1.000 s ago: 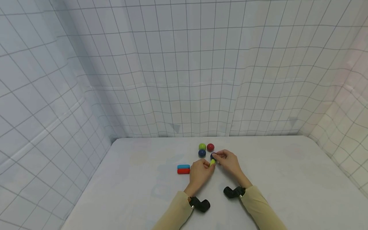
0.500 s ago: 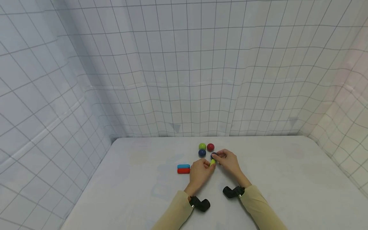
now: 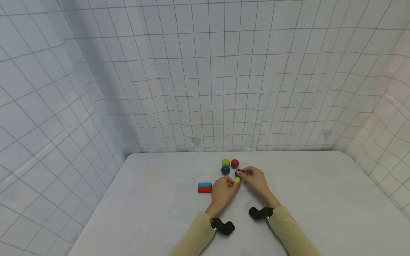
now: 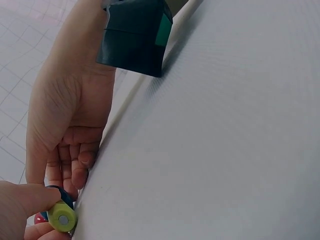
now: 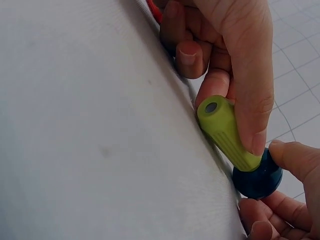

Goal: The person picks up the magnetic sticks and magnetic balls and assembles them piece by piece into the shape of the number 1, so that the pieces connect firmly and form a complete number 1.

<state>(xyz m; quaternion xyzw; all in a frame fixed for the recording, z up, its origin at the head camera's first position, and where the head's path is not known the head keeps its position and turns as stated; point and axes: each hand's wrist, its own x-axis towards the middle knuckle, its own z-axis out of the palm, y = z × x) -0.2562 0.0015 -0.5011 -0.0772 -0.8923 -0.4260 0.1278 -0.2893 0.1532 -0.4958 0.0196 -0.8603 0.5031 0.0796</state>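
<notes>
My left hand (image 3: 221, 192) pinches a lime-green ridged rod (image 5: 227, 135) between thumb and fingers. A round grey metal-looking disc sits in the rod's near end. My right hand (image 3: 256, 180) holds a shiny dark blue ball (image 5: 260, 181) between its thumb and fingers. The rod's far end meets the ball, and the two are close over the white table (image 3: 153, 213). In the left wrist view the left thumb lies across the rod (image 4: 62, 217), and most of the ball is hidden behind it.
Just beyond the hands lie a lime-green ball (image 3: 225, 162), a red ball (image 3: 235, 163) and a second dark blue ball (image 3: 225, 170). A blue rod (image 3: 204, 185) and a red rod (image 3: 204, 190) lie side by side left of the left hand. A gridded white curtain (image 3: 211, 89) encloses the table.
Almost nothing differs; both hands keep their hold on the rod and the ball, with only tiny shifts. The loose balls and rods stay in place.
</notes>
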